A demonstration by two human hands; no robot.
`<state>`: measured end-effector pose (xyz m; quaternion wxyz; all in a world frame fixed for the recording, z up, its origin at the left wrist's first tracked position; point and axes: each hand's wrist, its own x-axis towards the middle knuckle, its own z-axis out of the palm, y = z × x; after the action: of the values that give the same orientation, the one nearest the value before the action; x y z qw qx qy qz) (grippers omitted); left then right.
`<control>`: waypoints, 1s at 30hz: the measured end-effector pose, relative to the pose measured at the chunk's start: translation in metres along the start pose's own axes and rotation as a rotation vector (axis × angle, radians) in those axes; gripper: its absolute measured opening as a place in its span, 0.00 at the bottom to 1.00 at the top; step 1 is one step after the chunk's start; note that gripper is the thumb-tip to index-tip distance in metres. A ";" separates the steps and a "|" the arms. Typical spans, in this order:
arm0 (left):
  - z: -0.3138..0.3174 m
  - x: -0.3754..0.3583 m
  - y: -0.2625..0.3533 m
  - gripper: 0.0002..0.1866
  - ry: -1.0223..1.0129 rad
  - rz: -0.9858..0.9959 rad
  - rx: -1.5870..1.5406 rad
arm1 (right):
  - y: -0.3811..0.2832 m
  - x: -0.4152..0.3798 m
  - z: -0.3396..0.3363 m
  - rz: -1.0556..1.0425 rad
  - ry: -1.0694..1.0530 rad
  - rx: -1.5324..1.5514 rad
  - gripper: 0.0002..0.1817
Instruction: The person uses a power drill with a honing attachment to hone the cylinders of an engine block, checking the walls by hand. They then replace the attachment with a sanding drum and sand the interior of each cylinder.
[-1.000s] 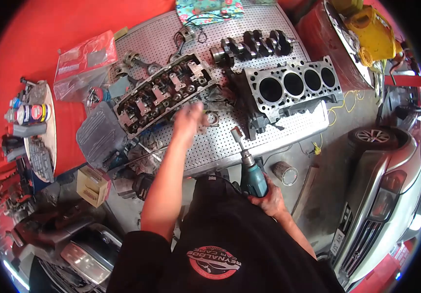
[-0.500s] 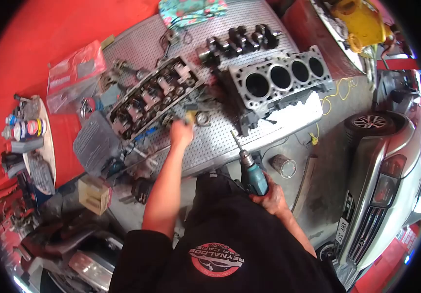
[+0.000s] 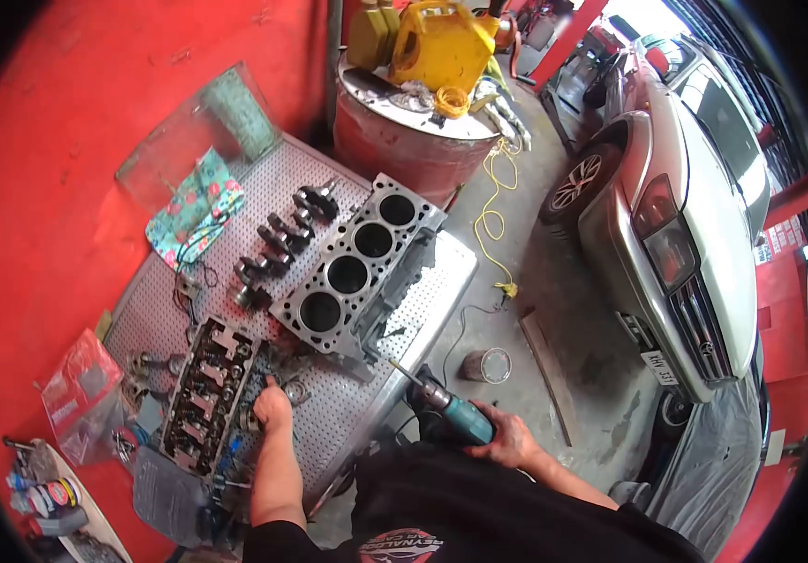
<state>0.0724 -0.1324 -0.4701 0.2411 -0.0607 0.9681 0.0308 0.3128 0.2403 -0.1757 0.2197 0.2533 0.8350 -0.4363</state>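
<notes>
my right hand is wrapped around the drill, its bit pointing away from those fingers toward the engine block. my left hand is just beside the cylinder head; whether its fingers grip anything, i can't tell.

Passage over perforated bench at lower centre, between left hand and drill, engine block obstructing centre, cylinder head obstructing lower left, narrow gap between engine block and crankshaft, left of centre.
</notes>
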 end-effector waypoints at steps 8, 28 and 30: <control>-0.010 -0.034 0.005 0.12 0.316 0.166 0.023 | -0.001 -0.021 -0.003 0.011 0.139 0.348 0.51; -0.130 -0.229 0.180 0.15 -0.030 0.474 -1.441 | -0.058 0.088 -0.072 -0.467 -0.664 0.349 0.47; -0.127 -0.236 0.219 0.31 -0.027 0.462 -1.581 | -0.038 0.100 -0.086 -0.609 -0.629 0.322 0.46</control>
<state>0.1915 0.0972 -0.2405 0.1262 -0.0113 0.6459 0.7529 0.1994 0.3171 -0.1656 0.2819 -0.1171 0.6859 -0.6606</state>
